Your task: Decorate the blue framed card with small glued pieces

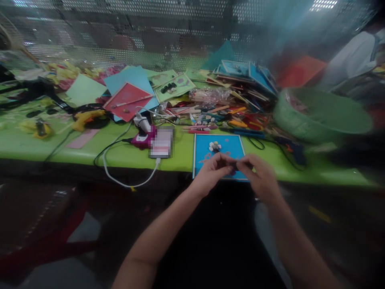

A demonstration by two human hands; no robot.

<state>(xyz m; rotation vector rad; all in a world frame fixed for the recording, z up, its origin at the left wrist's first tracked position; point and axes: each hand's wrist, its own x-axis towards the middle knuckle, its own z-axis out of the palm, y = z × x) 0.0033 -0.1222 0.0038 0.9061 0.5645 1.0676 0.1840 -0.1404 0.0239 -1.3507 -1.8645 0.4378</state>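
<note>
Both hands meet over the lower part of a blue framed panel at the table's front edge. My left hand is closed, its thumb and fingers pinched on something small and dark. My right hand pinches from the other side, fingertips close to the left ones. What lies between them is too small and blurred to name. On the panel sits a flower-like cluster of white pebbles with a dark part below it. Pinkish shapes show on the blue around it, partly covered by my left hand.
A green basin stands at the right, near a dark glue gun. A yellow glue gun, a purple power strip and a phone on a white cable lie left. Panels, sticks and tools pile up behind. Another person's sleeve shows far right.
</note>
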